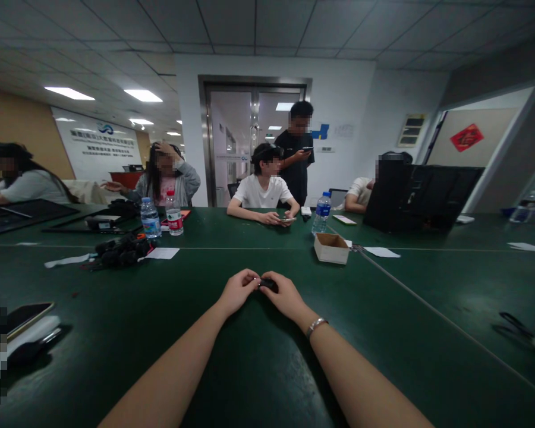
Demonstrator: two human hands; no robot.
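Observation:
A small dark object [267, 284], too small to make out its kind, is held between both hands low over the green table [249, 362]. My left hand [239, 291] pinches its left end with thumb and fingertips. From the other side, my right hand [288, 294] has its thumb and fingers closed around the right end and partly hides it. A silver bracelet [316, 325] circles my right wrist.
An open white box [331, 248] and a water bottle [321, 213] stand ahead to the right. Tangled black gear [120, 249] and two bottles lie ahead left. A phone [29, 318] is at near left, a cable [515, 324] at right. Several people are around the table.

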